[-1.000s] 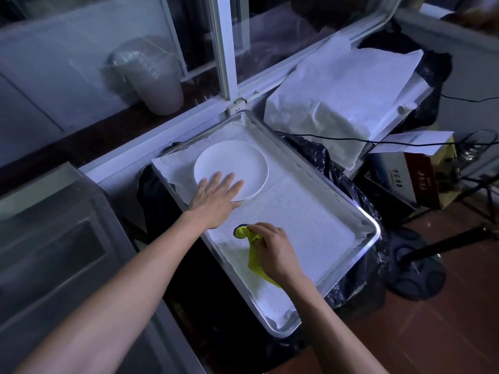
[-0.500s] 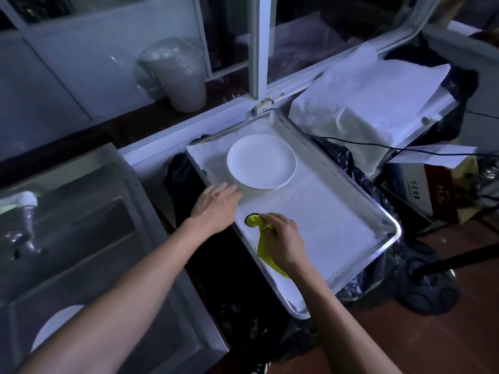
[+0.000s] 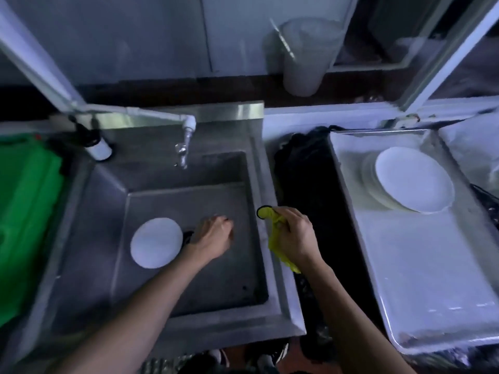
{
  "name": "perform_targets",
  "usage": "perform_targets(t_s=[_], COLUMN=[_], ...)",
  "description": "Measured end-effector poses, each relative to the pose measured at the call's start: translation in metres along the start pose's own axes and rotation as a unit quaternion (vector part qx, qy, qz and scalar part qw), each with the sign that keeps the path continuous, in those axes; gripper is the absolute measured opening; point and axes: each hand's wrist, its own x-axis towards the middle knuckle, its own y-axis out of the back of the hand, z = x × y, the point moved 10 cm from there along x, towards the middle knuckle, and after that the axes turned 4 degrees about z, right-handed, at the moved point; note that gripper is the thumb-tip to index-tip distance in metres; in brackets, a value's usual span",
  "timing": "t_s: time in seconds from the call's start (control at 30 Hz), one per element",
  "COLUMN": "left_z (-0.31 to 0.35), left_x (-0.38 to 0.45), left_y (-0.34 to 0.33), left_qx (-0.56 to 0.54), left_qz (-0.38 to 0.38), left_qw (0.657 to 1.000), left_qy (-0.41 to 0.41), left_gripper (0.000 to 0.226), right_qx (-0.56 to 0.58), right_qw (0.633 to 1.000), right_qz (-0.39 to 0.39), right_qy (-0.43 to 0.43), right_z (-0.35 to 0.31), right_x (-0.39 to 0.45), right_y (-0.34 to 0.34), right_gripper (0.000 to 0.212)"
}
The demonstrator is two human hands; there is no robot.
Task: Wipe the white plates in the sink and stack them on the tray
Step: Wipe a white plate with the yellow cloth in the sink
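One white plate (image 3: 156, 242) lies flat in the steel sink (image 3: 189, 276), left of the drain. My left hand (image 3: 213, 237) hangs over the sink floor just right of that plate, fingers loosely curled and holding nothing. My right hand (image 3: 293, 234) grips a yellow cloth (image 3: 278, 238) above the sink's right rim. On the metal tray (image 3: 421, 279) to the right, lined with white paper, a stack of white plates (image 3: 410, 180) sits at the far end.
A tap (image 3: 185, 143) juts over the sink's back. A green bin (image 3: 24, 211) stands at the left. A black bag (image 3: 310, 184) fills the gap between sink and tray. A plastic container (image 3: 305, 55) sits on the window ledge.
The view has swung left from the tray to the sink. My left hand left the plates on the tray and now hangs over the sink. My right hand, cloth in grip, moved to the sink's rim.
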Motion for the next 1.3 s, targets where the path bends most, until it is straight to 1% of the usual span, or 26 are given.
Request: perform_targets(t_s=[0.07,0.17,0.23,0.33,0.43,0.5,0.63,0.67,0.77,0.83,0.9,0.97,1.03,1.1,1.13,1.17,1.23,1.27,1.3], left_z=[-0.044,-0.104,-0.144,-0.2,-0.253,-0.287,-0.348,-0.36,-0.391,-0.404,-0.415,-0.424,-0.431,-0.438,-0.441,-0.444,-0.446,-0.447,-0.447], left_x=[-0.022,-0.05,-0.068,-0.094,-0.12,-0.135,-0.157,-0.162,-0.17,-0.169,-0.165,-0.16,-0.154,-0.151,-0.151,-0.152,-0.155,-0.156,-0.157], left_y=[-0.007,-0.019,-0.031,-0.055,-0.079,-0.099,-0.147,-0.16,-0.198,-0.221,-0.241,-0.26,-0.273,-0.281,-0.285,-0.289,-0.298,-0.303,-0.306], left_qx=[0.003,-0.007,-0.013,-0.032,-0.081,-0.13,-0.245,-0.281,-0.385,-0.428,-0.449,-0.464,-0.48,-0.485,-0.492,-0.506,-0.545,-0.559,-0.569], left_qz=[0.003,0.009,0.002,-0.026,-0.034,-0.039,-0.038,-0.029,-0.006,0.0,-0.001,-0.003,0.014,0.04,0.057,0.075,0.103,0.111,0.115], left_qw=[0.999,0.996,0.991,0.981,0.966,0.946,0.883,0.86,0.776,0.734,0.713,0.698,0.681,0.669,0.655,0.63,0.561,0.533,0.513], left_qy=[0.035,0.086,0.133,0.192,0.244,0.293,0.399,0.426,0.5,0.527,0.539,0.545,0.553,0.561,0.571,0.585,0.614,0.625,0.633], left_gripper=[0.027,0.023,0.025,0.035,0.042,0.047,0.05,0.051,0.052,0.053,0.053,0.053,0.053,0.047,0.042,0.036,0.027,0.025,0.024], right_qx=[-0.01,-0.022,-0.005,0.002,-0.015,-0.022,-0.03,-0.028,-0.036,-0.033,-0.03,-0.044,-0.069,-0.085,-0.083,-0.078,-0.073,-0.075,-0.078], right_qw=[0.998,0.992,0.988,0.982,0.977,0.975,0.964,0.962,0.957,0.956,0.956,0.952,0.948,0.943,0.942,0.941,0.942,0.942,0.942], right_qz=[-0.053,-0.125,-0.15,-0.186,-0.21,-0.217,-0.259,-0.267,-0.283,-0.283,-0.279,-0.286,-0.296,-0.308,-0.313,-0.316,-0.319,-0.318,-0.319], right_qy=[0.018,0.02,0.027,0.044,0.042,0.048,0.05,0.045,0.057,0.077,0.09,0.096,0.092,0.092,0.093,0.09,0.079,0.076,0.074], right_z=[-0.023,-0.049,-0.068,-0.091,-0.102,-0.107,-0.104,-0.101,-0.095,-0.092,-0.087,-0.081,-0.073,-0.064,-0.062,-0.059,-0.054,-0.053,-0.052], right_x=[0.003,0.001,0.0,0.0,0.001,0.002,0.002,0.002,0.004,0.008,0.012,0.013,0.013,0.011,0.01,0.01,0.01,0.01,0.01], right_y=[-0.05,-0.12,-0.158,-0.215,-0.27,-0.304,-0.373,-0.388,-0.425,-0.445,-0.463,-0.481,-0.496,-0.508,-0.513,-0.516,-0.521,-0.523,-0.524], right_gripper=[0.036,0.038,0.041,0.044,0.048,0.049,0.051,0.051,0.048,0.045,0.042,0.041,0.041,0.043,0.043,0.043,0.043,0.044,0.046])
